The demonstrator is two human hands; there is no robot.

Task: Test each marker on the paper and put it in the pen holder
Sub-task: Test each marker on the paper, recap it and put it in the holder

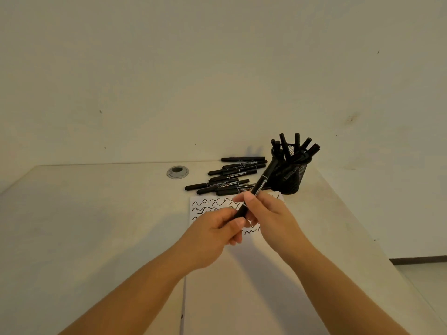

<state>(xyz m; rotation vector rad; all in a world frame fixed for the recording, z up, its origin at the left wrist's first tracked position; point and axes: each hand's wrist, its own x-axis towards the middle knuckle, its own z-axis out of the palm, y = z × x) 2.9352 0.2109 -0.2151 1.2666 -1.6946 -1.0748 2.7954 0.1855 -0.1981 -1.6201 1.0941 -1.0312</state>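
We see one slim black marker (262,183) held in the air above the paper (208,206), slanting up and away so that its far end overlaps the pen holder (290,175) in our view. Its barrel is a smooth cylinder with white print along it and a thin white ring near each end. The right hand (271,213) closes its grip round the middle of the barrel, thumb on top and fingers curled beneath. The left hand (217,235) pinches the near end of the marker between thumb and curled fingers; whether that end is a cap being pulled or pushed we cannot tell.

The paper is a flat white sheet lying on the table (96,213), partly hidden by the hands, and it carries several rows of wavy black scribbles. Just beyond it lies a loose pile of markers (229,177) of the same black kind, lying roughly parallel; we count about ten, though they overlap too much for a sure count. The pen holder is a round black wire-mesh cup standing upright at the back of the table, right of the pile, with about six markers standing tilted in it. A round grey metal grommet (177,172) is set into the pale, matt table top, left of the pile. Behind is a plain off-white wall (193,68).
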